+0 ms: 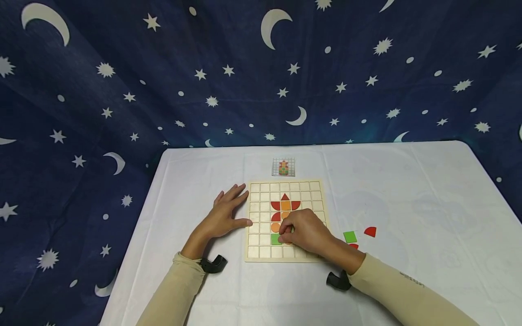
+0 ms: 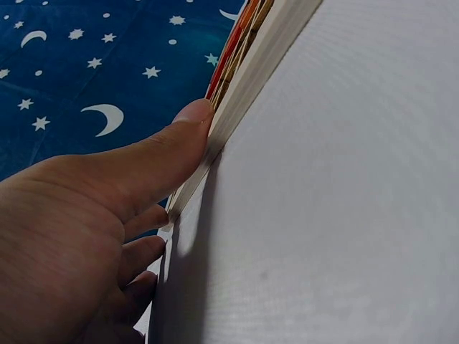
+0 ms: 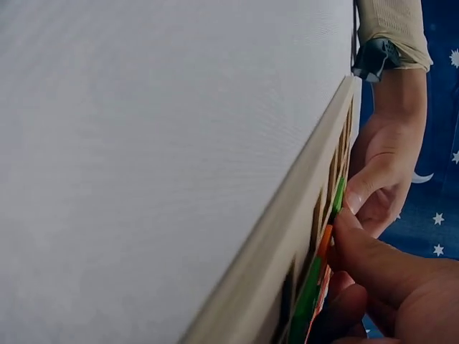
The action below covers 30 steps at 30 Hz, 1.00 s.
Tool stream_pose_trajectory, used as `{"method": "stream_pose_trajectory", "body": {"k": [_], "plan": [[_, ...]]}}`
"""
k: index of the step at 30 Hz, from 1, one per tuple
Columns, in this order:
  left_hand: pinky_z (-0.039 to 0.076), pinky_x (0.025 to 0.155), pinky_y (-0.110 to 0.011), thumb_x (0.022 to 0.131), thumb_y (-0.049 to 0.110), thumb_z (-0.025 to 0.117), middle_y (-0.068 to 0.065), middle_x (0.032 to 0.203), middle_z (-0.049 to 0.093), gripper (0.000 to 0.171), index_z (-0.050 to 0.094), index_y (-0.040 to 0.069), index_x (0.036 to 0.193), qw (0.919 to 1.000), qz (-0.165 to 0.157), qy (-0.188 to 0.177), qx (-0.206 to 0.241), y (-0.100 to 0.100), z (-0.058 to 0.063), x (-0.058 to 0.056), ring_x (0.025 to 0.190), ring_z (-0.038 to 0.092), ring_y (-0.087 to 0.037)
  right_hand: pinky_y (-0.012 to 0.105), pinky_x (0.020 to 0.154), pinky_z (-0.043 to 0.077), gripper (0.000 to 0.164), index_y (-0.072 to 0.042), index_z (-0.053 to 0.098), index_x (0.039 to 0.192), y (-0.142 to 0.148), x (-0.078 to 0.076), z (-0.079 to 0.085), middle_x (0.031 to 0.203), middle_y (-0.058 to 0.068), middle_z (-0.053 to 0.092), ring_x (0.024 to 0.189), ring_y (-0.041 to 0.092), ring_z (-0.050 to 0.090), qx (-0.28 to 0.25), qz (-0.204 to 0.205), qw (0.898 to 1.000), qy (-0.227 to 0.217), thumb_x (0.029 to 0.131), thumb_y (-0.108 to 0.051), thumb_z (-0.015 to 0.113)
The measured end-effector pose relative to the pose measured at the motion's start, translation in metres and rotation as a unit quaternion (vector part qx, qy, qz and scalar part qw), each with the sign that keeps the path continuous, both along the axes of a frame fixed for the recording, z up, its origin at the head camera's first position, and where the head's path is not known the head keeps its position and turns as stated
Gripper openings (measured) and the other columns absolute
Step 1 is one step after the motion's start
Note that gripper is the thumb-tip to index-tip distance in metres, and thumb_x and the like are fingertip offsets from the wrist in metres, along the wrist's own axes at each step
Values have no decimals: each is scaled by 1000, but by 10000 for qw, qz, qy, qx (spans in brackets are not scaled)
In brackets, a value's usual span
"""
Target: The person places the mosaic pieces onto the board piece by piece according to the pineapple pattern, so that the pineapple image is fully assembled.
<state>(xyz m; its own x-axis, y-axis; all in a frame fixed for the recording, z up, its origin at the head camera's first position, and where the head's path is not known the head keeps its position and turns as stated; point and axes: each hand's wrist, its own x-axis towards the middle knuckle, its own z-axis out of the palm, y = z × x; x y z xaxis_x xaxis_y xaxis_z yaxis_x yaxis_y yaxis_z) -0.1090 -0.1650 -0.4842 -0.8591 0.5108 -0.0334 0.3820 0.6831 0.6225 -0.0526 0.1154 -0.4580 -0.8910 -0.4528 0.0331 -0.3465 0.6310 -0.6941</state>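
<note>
A pale wooden grid board [image 1: 258,208] lies on the table, bearing a pattern of red, orange and green flat pieces. My left hand [image 1: 223,216] rests at the board's left edge, fingers spread; its thumb [image 2: 165,154] touches the rim in the left wrist view. Over the lower middle of the board, my right hand [image 1: 306,230] has its fingers curled, thumb and fingers at an orange piece [image 3: 325,242]. Beside the fingertips sits a green square [image 1: 276,239] in its cell. The right hand hides part of the pattern.
Behind the board lies a small pattern card [image 1: 283,167]. To the right of the board are a loose green square [image 1: 350,237], a red quarter-circle [image 1: 370,232] and another red piece [image 1: 354,246] partly behind the right forearm. A starry blue cloth [image 1: 244,54] hangs behind the white table [image 1: 408,203].
</note>
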Motion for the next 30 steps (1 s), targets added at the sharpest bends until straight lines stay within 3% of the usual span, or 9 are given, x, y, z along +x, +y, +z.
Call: {"method": "stream_pose_trajectory", "body": {"k": [17, 20, 24, 30], "plan": [[3, 126, -59, 83, 43, 84, -7, 170, 26, 91, 42, 7, 156, 10000, -12, -31, 3, 0, 1, 0, 160, 14, -31, 19, 58, 46, 12, -26, 78, 75, 9, -2, 5, 67, -22, 63, 65, -3, 52, 55, 46, 9999, -154, 79, -22, 89], [4, 126, -61, 83, 42, 84, -8, 169, 27, 91, 42, 6, 156, 10000, -26, 19, 7, 0, 0, 0, 159, 15, -33, 20, 57, 45, 10, -27, 79, 77, 20, -7, 10, 71, -21, 66, 65, 0, 53, -95, 64, 9998, -190, 82, -22, 86], [4, 126, -60, 83, 42, 84, -8, 169, 27, 92, 42, 7, 156, 10000, -4, 6, 3, 0, 0, 1, 159, 15, -32, 23, 65, 48, 4, -27, 80, 85, 44, -13, 18, 81, -19, 69, 75, 5, 58, -256, 211, 9984, -458, 89, -26, 81], [3, 126, -59, 83, 43, 84, -7, 170, 26, 92, 41, 6, 156, 10000, 5, -41, -22, 0, 1, 1, 160, 13, -31, 23, 72, 49, 8, -25, 81, 96, 90, -16, 20, 93, -17, 70, 84, 9, 60, -143, 384, 9955, -849, 94, -30, 75]]}}
